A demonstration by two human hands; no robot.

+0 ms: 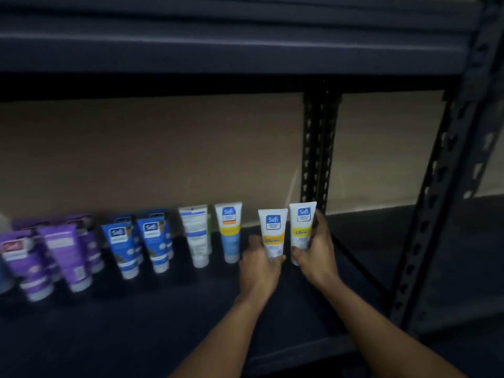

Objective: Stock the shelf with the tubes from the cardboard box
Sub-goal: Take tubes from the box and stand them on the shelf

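Two white tubes with yellow bands stand upright, cap down, over the dark shelf board (163, 317). My left hand (259, 266) grips the lower part of the left white tube (272, 227). My right hand (317, 246) wraps around the right white tube (302, 225), just beside the first. To their left a row of tubes stands on the shelf: a white-and-light-blue tube (230, 230), a white tube turned backwards (196, 233), blue tubes (136, 241) and purple tubes (54, 255). The cardboard box is out of view.
A black perforated upright (317, 148) stands behind the held tubes, and another upright (436, 203) frames the right side. The upper shelf beam (218, 58) hangs overhead. A tan back wall (150, 154) closes the rear. Bare shelf board lies right of my hands.
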